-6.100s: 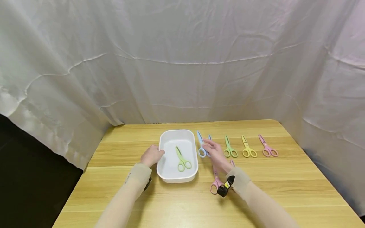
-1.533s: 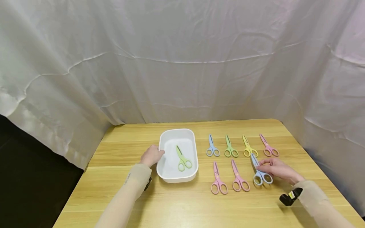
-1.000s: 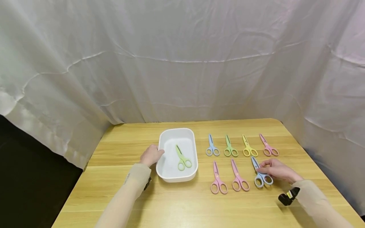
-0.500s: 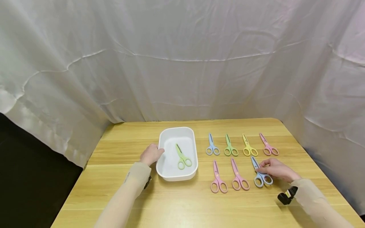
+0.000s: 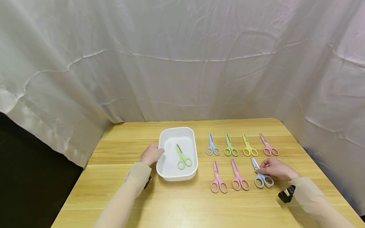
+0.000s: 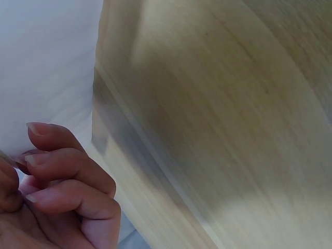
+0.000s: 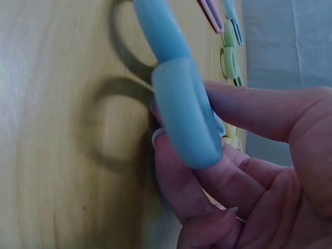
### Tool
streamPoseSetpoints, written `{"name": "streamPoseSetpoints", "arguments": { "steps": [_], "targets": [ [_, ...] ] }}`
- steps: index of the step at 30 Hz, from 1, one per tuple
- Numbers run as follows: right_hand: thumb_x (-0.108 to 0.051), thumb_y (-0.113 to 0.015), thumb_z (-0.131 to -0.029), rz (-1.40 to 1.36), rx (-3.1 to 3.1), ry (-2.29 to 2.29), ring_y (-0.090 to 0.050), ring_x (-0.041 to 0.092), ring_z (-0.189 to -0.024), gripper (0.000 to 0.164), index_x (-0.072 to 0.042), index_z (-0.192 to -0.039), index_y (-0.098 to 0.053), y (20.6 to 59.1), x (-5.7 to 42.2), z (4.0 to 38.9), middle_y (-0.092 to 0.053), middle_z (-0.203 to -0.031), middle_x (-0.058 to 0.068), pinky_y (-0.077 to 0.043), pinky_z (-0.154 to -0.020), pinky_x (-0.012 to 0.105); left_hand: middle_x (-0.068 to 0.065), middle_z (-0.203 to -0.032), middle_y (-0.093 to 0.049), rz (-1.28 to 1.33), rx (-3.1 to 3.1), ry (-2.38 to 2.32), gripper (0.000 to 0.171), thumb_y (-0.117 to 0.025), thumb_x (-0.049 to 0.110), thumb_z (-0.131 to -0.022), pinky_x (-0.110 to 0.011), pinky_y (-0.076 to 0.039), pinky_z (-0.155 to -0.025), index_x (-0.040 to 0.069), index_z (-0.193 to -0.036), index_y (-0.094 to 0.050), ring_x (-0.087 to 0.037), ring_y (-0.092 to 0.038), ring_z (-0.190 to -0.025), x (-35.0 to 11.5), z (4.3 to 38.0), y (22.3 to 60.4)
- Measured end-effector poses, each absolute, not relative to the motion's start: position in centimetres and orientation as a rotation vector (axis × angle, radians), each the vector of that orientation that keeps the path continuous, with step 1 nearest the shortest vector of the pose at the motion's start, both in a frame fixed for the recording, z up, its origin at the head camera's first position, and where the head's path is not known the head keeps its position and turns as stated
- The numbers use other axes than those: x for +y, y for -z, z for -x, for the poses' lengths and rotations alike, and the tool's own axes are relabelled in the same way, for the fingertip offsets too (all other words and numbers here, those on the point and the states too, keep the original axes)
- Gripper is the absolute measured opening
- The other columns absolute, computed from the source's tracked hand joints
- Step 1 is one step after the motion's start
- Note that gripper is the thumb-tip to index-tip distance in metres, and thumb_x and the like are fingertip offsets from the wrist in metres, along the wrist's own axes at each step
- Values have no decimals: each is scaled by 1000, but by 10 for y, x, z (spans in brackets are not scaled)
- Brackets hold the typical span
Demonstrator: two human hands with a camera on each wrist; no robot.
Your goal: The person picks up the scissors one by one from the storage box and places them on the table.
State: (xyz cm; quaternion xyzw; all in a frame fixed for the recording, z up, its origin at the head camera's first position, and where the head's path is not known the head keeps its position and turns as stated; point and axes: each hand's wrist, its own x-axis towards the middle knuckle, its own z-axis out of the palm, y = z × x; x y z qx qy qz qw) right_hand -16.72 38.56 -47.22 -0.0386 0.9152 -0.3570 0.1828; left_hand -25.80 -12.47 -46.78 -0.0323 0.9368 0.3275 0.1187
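My left hand (image 5: 150, 154) grips the left rim of a white plastic tray (image 5: 176, 178), thumb over the edge; in the left wrist view its curled fingers (image 6: 72, 166) lie against the tray's wall (image 6: 46, 62). One pair of green scissors (image 5: 182, 156) lies inside the tray. At the right, my right hand (image 5: 276, 168) pinches light blue scissors (image 5: 260, 174) near the pivot, blades pointing away from me. In the right wrist view the blue handle loops (image 7: 184, 109) stand off the wood and cast a shadow on it.
Two pink scissors (image 5: 218, 182) (image 5: 239, 180) lie left of the blue pair. Behind them run blue (image 5: 212, 147), green (image 5: 229, 148), yellow (image 5: 248, 148) and pink scissors (image 5: 267, 146) in a row on the wooden table (image 5: 182, 205). A pale curtain (image 5: 182, 88) hangs behind.
Since the earliest frame, my right hand has carried the blue scissors from beside the tray to the right end of the front row. It hardly moves lately. The left hand stays on the tray.
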Motion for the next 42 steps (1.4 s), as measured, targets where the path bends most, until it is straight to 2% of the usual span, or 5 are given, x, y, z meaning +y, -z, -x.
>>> {"name": "streamPoseSetpoints", "arguments": {
  "steps": [11,19,28,36,42],
  "targets": [
    [-29,-75,-89,88,2679,875,-45,9,-59,27,-7,-77,-63,471,384,170,-50,-63,-6,-36,-56,24,-8,-86,-70,96,2753,-943,30,-54,31,-96,-25,-43,-57,3,-93,-66,-17,-65,-71,-124,258,468],
    [-29,-79,-86,50,2685,862,-54,13,-60,30,-7,-75,-62,469,381,169,-58,-63,-1,-42,-54,24,-8,-87,-69,115,2751,-944,30,-54,32,-96,-25,-43,-58,4,-94,-65,-17,-65,-72,-125,258,468],
    [-30,-76,-89,107,2708,872,-57,14,-58,31,-5,-76,-63,471,380,171,-60,-64,1,-45,-52,25,-8,-87,-69,117,2744,-961,30,-54,32,-96,-25,-43,-58,4,-96,-65,-17,-64,-72,-125,256,467],
    [-26,-77,-86,170,2715,856,-50,7,-52,27,-6,-74,-62,470,378,174,-58,-62,-2,-42,-49,23,-8,-87,-69,115,2753,-943,30,-54,31,-96,-25,-42,-57,4,-96,-64,-17,-64,-73,-125,256,466],
    [-22,-77,-86,144,2677,884,-52,10,-54,26,-5,-74,-62,467,376,172,-59,-62,0,-44,-50,23,-8,-87,-69,109,2754,-950,30,-54,31,-96,-25,-42,-57,3,-95,-64,-17,-64,-72,-125,256,467]
  ]
}}
